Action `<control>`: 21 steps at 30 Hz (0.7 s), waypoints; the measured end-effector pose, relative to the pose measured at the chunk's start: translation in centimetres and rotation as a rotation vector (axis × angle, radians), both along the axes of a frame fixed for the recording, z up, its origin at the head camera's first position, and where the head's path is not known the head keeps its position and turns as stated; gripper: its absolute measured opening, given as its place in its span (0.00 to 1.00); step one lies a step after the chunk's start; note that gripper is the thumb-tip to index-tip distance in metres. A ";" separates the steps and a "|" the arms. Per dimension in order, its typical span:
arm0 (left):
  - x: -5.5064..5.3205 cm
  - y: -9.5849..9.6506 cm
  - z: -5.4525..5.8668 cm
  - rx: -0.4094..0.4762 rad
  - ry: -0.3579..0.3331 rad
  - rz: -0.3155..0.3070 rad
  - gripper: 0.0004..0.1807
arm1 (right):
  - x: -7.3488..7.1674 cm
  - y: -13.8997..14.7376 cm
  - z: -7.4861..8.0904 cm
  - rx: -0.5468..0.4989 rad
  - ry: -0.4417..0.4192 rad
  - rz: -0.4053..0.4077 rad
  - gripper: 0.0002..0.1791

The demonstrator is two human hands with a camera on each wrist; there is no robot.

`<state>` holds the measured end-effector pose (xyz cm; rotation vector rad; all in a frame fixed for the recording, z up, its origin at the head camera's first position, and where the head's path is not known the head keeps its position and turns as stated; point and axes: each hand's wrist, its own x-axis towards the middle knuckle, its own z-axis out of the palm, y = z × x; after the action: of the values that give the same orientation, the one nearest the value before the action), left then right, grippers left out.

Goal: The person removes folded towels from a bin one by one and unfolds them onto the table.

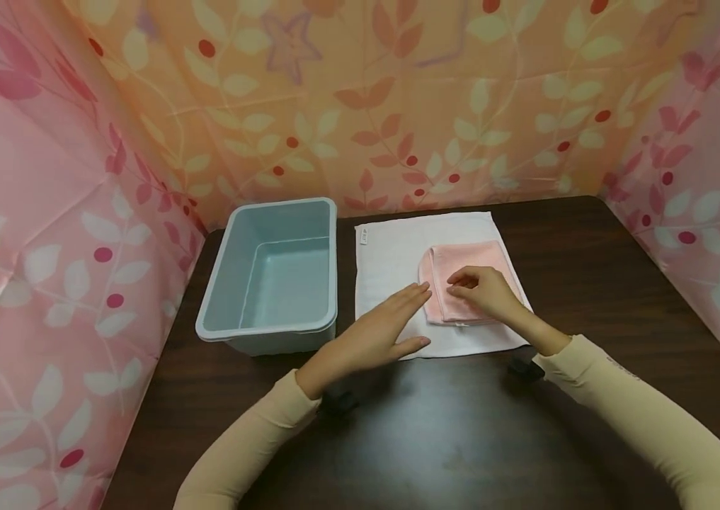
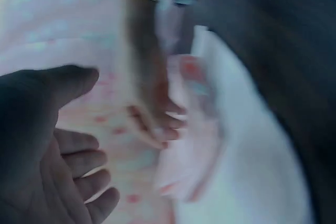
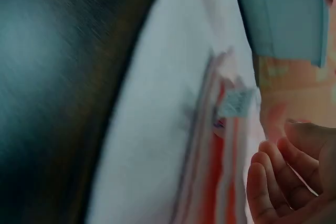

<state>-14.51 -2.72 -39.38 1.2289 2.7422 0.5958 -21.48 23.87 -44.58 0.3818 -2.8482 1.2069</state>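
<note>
A folded pink cloth (image 1: pixel 477 255) lies in layers on the right part of a spread white cloth (image 1: pixel 388 265). Over the pink cloth hovers my right hand (image 1: pixel 487 289), fingers loosely bent and holding nothing. In the right wrist view, a gap shows between its thumb and fingers, and a pale tag (image 3: pixel 236 103) sticks out of the stacked folds. My left hand (image 1: pixel 375 334) reaches above the white cloth, its fingers extended near the pink cloth's left edge and its thumb spread apart. The left wrist view is blurred but shows that palm holding nothing.
A light blue-grey plastic bin (image 1: pixel 332 273) stands left of the white cloth, close to my left forearm. Dark wooden tabletop (image 1: pixel 449 439) stretches in front and to the right. Patterned fabric curtains (image 1: pixel 366 106) enclose the back and both sides.
</note>
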 end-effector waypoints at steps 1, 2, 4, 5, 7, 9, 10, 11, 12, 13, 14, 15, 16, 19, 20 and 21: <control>-0.6 0.6 -0.9 -0.021 -0.009 -0.005 0.42 | 0.2 -0.3 -0.3 0.011 -0.007 0.008 0.10; -1.2 1.1 -1.7 -0.049 -0.008 -0.006 0.42 | 0.4 -0.5 -0.7 0.019 -0.007 0.015 0.09; -2.0 2.0 -3.1 -0.112 -0.012 -0.009 0.41 | 0.8 -0.8 -1.4 0.030 0.000 0.018 0.08; -2.3 2.3 -3.7 -0.149 -0.014 -0.012 0.41 | 0.9 -0.9 -1.7 0.033 0.002 0.016 0.08; -2.7 2.7 -4.6 -0.216 -0.020 -0.012 0.41 | 1.3 -1.1 -2.2 0.037 0.001 -0.001 0.08; -2.8 2.9 -5.2 -0.268 -0.034 -0.005 0.40 | 1.5 -1.3 -2.6 0.037 0.007 -0.016 0.09; -2.8 3.0 -5.5 -0.291 -0.040 -0.001 0.40 | 1.6 -1.3 -2.6 0.039 0.017 -0.018 0.10; -2.8 3.0 -5.7 -0.310 -0.048 0.004 0.39 | 1.7 -1.4 -2.7 0.042 0.025 -0.020 0.11; -2.8 2.9 -5.9 -0.326 -0.055 0.009 0.39 | 1.8 -1.4 -2.8 0.046 0.035 -0.021 0.12; -2.8 2.9 -6.1 -0.343 -0.064 0.011 0.39 | 1.8 -1.5 -2.8 0.051 0.045 -0.021 0.14; -2.8 2.8 -6.2 -0.353 -0.071 0.013 0.39 | 1.9 -1.5 -2.8 0.053 0.055 -0.021 0.15; -2.8 2.8 -6.3 -0.364 -0.076 0.013 0.40 | 1.9 -1.5 -2.9 0.055 0.064 -0.020 0.16; -2.8 2.7 -6.4 -0.368 -0.081 0.012 0.40 | 1.9 -1.5 -2.9 0.054 0.074 -0.018 0.17; -2.8 2.7 -6.5 -0.368 -0.081 0.012 0.40 | 2.0 -1.3 -3.1 0.055 0.099 -0.012 0.20; -2.8 2.6 -6.5 -0.366 -0.078 0.013 0.40 | 2.0 -1.2 -3.2 0.058 0.108 -0.003 0.22; -2.9 2.6 -6.5 -0.366 -0.078 0.013 0.40 | 2.1 -1.2 -3.2 0.064 0.117 0.006 0.23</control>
<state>-17.37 -0.08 -45.91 1.0764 2.6375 0.1270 -19.40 22.68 -47.79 0.4482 -2.7928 1.0584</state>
